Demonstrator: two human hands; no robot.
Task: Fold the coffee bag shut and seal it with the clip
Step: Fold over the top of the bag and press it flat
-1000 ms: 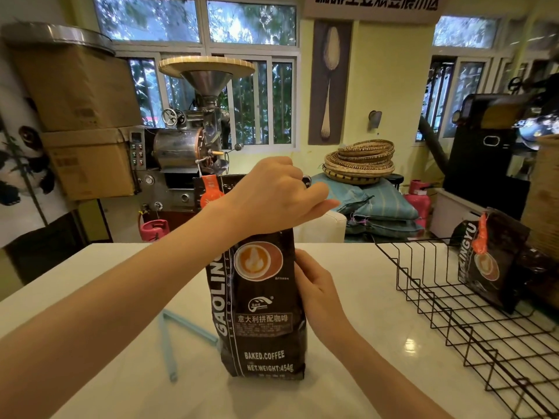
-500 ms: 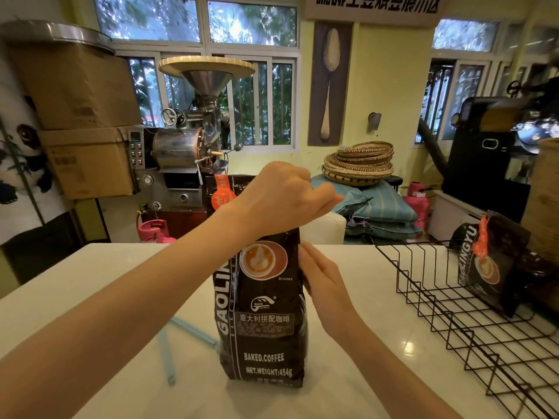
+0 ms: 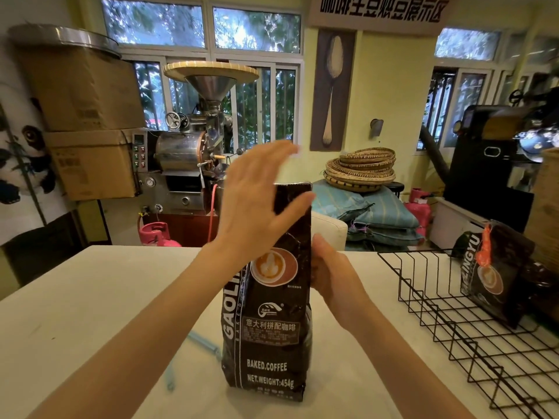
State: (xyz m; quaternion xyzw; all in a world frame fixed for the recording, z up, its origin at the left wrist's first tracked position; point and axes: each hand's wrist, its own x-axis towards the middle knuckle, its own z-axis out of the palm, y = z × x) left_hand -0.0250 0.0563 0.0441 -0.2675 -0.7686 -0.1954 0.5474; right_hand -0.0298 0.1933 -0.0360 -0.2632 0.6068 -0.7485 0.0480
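On the white table [image 3: 90, 297] stands the black coffee bag [image 3: 269, 322], upright, its top unfolded. Left hand [image 3: 257, 204] is open with fingers spread, in front of the bag's upper part. Right hand [image 3: 335, 276] grips the bag's right edge. Behind the left forearm lies the light blue clip [image 3: 193, 355], partly hidden. Near the right, a black wire rack [image 3: 453, 313] carries another coffee bag [image 3: 496, 273].

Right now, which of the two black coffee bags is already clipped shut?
The coffee bag in the wire rack at the right, with an orange clip at its top. The coffee bag on the table stands unclipped between the hands.
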